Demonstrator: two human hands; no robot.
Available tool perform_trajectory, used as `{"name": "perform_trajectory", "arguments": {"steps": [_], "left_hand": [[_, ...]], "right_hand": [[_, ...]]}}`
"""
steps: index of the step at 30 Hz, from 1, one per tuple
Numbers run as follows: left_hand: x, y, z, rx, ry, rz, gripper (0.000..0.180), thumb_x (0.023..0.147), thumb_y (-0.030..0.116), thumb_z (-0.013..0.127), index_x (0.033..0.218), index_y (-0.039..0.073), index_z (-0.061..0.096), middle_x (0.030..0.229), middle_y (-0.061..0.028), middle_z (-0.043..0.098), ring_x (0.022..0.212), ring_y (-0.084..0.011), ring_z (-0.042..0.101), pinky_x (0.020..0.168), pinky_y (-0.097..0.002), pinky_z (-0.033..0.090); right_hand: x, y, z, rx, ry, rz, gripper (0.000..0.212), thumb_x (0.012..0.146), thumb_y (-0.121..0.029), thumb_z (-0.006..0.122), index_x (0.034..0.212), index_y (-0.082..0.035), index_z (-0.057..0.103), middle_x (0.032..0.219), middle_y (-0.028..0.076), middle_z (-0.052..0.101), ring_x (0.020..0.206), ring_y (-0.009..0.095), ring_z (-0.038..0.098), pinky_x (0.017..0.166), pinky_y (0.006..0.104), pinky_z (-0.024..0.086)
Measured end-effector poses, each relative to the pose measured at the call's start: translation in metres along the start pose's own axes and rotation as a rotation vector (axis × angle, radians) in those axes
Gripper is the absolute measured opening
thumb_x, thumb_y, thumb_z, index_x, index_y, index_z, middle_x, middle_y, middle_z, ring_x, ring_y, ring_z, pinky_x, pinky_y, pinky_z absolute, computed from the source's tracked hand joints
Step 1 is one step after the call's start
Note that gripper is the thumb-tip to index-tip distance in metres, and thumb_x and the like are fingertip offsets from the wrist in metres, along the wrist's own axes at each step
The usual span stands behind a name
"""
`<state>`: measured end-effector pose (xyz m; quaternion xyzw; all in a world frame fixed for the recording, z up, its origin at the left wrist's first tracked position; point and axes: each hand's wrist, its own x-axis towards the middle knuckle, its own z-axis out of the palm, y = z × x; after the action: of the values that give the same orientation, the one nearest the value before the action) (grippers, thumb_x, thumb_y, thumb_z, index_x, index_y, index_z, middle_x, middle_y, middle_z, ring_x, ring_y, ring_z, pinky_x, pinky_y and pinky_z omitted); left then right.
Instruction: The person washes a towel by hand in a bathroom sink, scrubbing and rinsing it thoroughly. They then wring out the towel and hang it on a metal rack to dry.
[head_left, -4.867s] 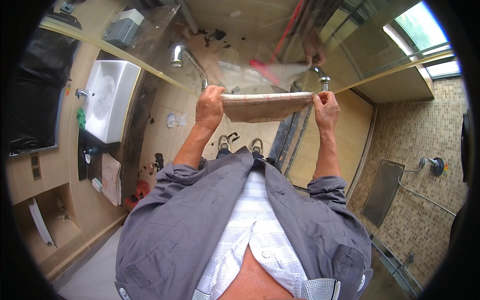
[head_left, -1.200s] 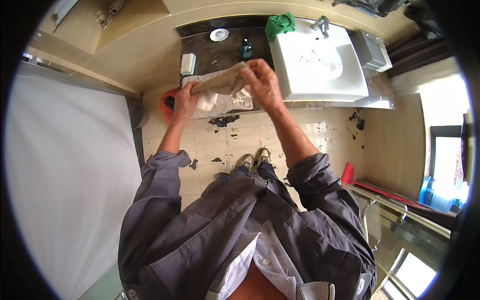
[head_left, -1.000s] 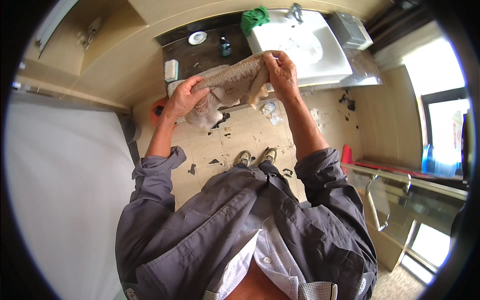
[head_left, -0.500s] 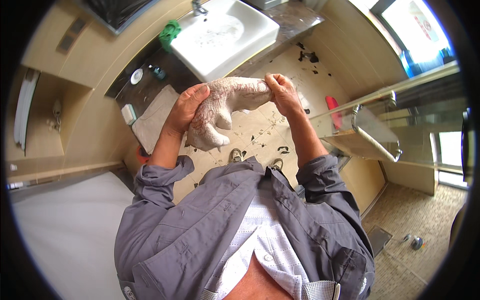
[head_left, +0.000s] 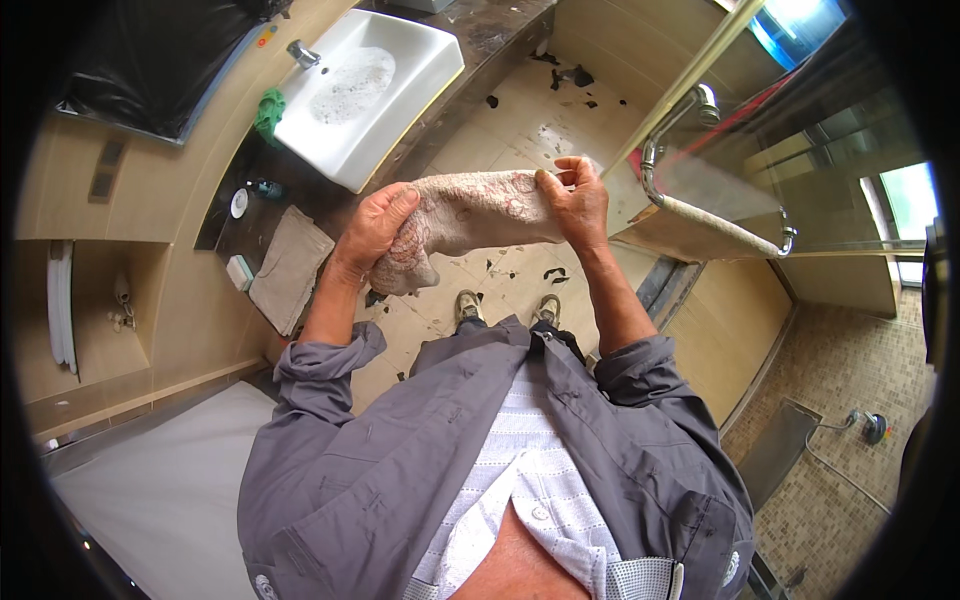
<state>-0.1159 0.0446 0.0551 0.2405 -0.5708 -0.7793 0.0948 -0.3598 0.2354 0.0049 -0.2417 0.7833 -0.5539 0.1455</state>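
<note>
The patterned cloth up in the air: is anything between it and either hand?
Nothing visible is: the bare left hand grips the patterned cloth directly at one end, and the bare right hand pinches it at the other.

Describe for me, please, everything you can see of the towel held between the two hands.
The towel is pale beige with a pinkish-red pattern, and its nubby surface looks like terry cloth. It spans roughly level between the hands, above the tiled floor. The left hand grips its left end, which is bunched and droops in folds; the right hand pinches its upper right end. Whether it is damp cannot be told.
</note>
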Motion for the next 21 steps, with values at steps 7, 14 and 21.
{"name": "perform_trajectory", "arguments": {"steps": [7,14,21], "left_hand": [[0.019,-0.042,-0.009,0.395,-0.046,0.033,0.038,0.105,0.029,0.061,0.129,0.000,0.063,0.110,-0.0067,0.070,0.101,-0.0122,0.063,0.090,-0.0288,0.052],[0.020,-0.058,-0.016,0.709,-0.123,0.084,0.092,0.093,0.076,0.048,0.152,0.006,0.045,0.137,-0.0240,0.059,0.129,-0.0340,0.057,0.108,-0.0410,0.044],[0.004,-0.045,0.006,0.654,0.067,0.569,0.097,0.085,0.064,0.072,0.153,0.003,0.040,0.146,-0.0190,0.050,0.127,-0.0290,0.056,0.103,-0.0410,0.047]], "right_hand": [[0.001,-0.026,-0.031,1.015,-0.260,0.384,0.027,0.096,-0.013,0.073,0.118,-0.002,0.061,0.097,0.008,0.068,0.080,0.015,0.068,0.071,0.0299,0.059],[-0.014,-0.090,-0.018,1.254,-0.306,0.392,0.021,0.098,-0.004,0.065,0.118,-0.003,0.061,0.100,0.010,0.069,0.084,0.018,0.070,0.074,0.0328,0.061],[-0.022,-0.117,0.028,1.297,-0.303,0.363,0.020,0.098,-0.002,0.065,0.116,-0.004,0.059,0.099,0.009,0.067,0.082,0.018,0.069,0.072,0.0320,0.061]]}}
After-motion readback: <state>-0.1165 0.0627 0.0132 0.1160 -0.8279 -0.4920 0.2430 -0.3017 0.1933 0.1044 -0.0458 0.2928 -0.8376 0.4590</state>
